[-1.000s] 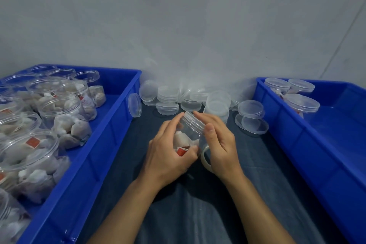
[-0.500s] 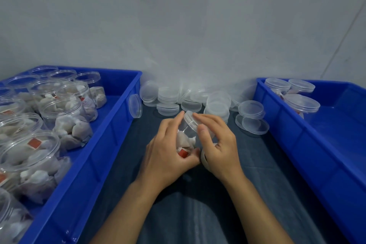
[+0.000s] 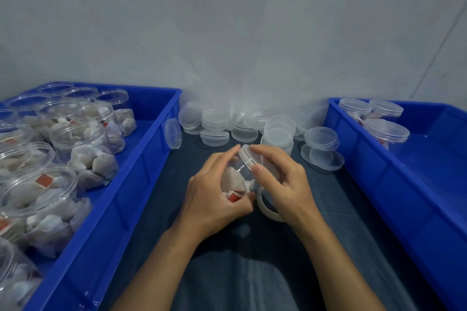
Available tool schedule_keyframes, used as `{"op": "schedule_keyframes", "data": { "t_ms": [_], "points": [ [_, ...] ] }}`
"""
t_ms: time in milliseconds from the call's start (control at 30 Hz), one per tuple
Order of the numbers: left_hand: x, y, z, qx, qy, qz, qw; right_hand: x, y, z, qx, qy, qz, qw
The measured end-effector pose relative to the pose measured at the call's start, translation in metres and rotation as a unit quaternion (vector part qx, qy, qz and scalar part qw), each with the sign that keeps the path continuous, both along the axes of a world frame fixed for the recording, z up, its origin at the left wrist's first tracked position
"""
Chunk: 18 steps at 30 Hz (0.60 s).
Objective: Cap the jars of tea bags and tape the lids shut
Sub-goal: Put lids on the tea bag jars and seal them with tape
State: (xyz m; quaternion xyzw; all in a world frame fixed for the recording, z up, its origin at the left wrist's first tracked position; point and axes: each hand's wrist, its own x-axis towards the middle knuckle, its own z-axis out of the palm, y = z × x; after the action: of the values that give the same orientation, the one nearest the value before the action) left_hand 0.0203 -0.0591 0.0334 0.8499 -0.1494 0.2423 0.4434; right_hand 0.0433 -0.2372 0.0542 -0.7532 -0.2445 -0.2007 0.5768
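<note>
A clear jar of tea bags (image 3: 236,179) lies tilted between my hands over the dark cloth, its clear lid (image 3: 247,156) on and facing away to the right. My left hand (image 3: 214,192) grips the jar's body from the left. My right hand (image 3: 280,179) curls its fingers and thumb round the lid's rim. A roll of clear tape (image 3: 267,209) hangs around my right hand under the palm, partly hidden. Uncapped filled jars (image 3: 83,149) stand in the left blue bin (image 3: 131,184).
A pile of loose clear lids (image 3: 242,126) lies along the wall beyond my hands. The right blue bin (image 3: 379,184) holds three capped jars (image 3: 384,129) at its far end. One lid (image 3: 173,133) leans on the left bin's wall.
My right hand's fingers have shifted round the lid's rim while the left hand keeps holding the jar. The jar has tilted a little more upright.
</note>
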Motion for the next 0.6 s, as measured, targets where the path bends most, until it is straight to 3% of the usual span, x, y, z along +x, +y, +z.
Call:
{"op": "schedule_keyframes", "data": {
  "t_ms": [100,167,233,300,433,600],
  "points": [
    [0.0,0.0,0.001,-0.116,0.069,-0.084,0.987,0.0,0.004,-0.002,0.045,0.023,0.047,0.998],
    [0.0,-0.002,0.002,-0.138,0.075,-0.111,0.981,0.002,0.004,-0.004,0.057,0.032,0.06,0.996],
    [-0.002,-0.006,0.003,-0.111,0.051,-0.078,0.989,0.002,0.005,-0.005,0.046,0.026,0.045,0.998],
    [-0.003,-0.008,0.004,-0.026,0.007,-0.002,1.0,0.002,0.008,-0.006,0.016,0.031,-0.006,0.999],
    [-0.001,-0.007,0.002,0.12,-0.069,0.057,0.989,0.0,0.011,-0.007,-0.071,0.073,-0.093,0.99],
    [-0.002,-0.006,0.004,0.011,-0.032,0.025,0.999,0.001,-0.005,-0.001,-0.017,0.096,-0.002,0.995]
  ]
}}
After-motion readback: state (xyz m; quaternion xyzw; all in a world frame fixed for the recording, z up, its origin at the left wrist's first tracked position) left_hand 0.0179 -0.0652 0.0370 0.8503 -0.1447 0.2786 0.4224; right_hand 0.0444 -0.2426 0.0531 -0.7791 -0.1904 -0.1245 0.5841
